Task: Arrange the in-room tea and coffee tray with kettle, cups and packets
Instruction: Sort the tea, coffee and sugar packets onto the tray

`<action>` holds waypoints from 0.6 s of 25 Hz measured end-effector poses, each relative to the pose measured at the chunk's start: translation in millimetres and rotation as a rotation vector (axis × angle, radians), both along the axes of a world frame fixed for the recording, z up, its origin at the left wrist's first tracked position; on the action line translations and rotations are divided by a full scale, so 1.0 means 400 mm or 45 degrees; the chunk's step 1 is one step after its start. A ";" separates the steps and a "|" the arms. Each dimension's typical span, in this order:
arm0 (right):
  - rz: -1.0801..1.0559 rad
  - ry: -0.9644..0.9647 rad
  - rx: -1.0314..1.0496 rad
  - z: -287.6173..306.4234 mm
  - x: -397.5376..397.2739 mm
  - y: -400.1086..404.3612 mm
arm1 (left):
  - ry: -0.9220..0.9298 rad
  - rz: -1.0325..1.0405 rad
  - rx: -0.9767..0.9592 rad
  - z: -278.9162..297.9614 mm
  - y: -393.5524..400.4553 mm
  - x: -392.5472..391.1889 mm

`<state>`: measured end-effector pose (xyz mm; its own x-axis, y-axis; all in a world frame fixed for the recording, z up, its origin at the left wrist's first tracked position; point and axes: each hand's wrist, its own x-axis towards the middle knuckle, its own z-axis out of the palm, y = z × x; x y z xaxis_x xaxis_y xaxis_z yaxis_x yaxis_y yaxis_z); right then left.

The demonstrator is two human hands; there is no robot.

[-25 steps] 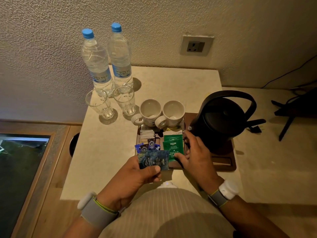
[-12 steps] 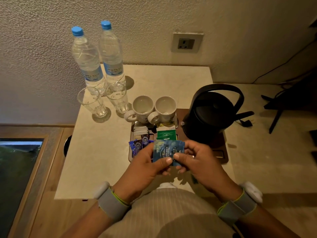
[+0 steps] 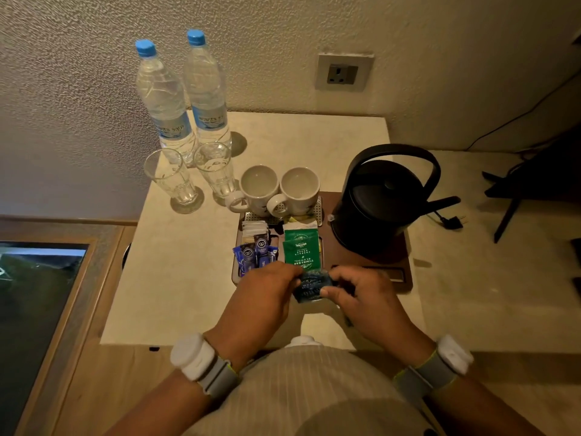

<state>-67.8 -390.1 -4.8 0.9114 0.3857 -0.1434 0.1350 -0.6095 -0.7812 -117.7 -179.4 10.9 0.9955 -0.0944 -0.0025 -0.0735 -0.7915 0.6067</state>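
Pinching dark-blue packet (image 3: pixel 311 286) betw. both hands — glossy, pale print, crumpled.

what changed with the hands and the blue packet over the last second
The right hand left the green packets on the tray and took hold of the blue packet, which the left hand held alone before. Both hands now pinch it, lower, over the tray's near edge. Kettle, cups, glasses and bottles stayed put.
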 end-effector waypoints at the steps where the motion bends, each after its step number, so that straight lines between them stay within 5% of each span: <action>1: -0.059 0.044 0.034 -0.014 0.009 0.006 | -0.001 0.031 0.035 0.003 -0.005 0.009; 6: -0.328 0.153 0.099 -0.097 0.071 0.047 | -0.084 0.313 -0.039 -0.018 -0.022 0.005; 10: -0.147 -0.155 -0.072 -0.151 0.073 0.052 | 0.147 0.353 0.056 -0.079 -0.028 -0.027; 15: -0.089 -0.177 -0.048 -0.172 0.069 0.061 | 0.192 0.298 0.101 -0.112 -0.051 -0.031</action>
